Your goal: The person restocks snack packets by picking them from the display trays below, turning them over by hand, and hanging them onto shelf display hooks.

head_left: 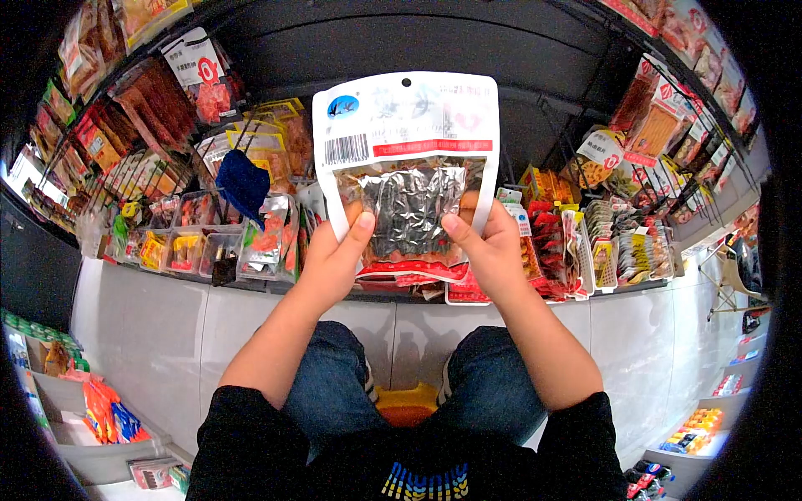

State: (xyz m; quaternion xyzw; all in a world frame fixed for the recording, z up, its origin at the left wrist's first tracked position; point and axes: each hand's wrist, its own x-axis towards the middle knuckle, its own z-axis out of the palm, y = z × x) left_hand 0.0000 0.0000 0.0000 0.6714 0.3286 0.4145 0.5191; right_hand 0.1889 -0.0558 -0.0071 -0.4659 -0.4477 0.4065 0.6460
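Observation:
A snack packet (409, 154) hangs upright between my two hands in the middle of the view. It has a white top with a hang hole, a barcode, a blue oval logo and a red stripe; its clear lower part shows dark, crinkled, shiny contents. My left hand (338, 250) grips the lower left edge, thumb on the front. Opposite it, my right hand (484, 238) pinches the lower right edge the same way. The fingers behind the packet are mostly hidden. Red packets (468, 290) lie just below and behind it.
Dark shelving holds hanging meat-snack packets (154, 104) on the left and more packets (652, 125) on the right. A dark blue cloth-like item (244, 185) hangs at left. Clear bins (185, 250) and white baskets (601, 259) line the bottom shelf. Below my legs is an orange-yellow seat (407, 407).

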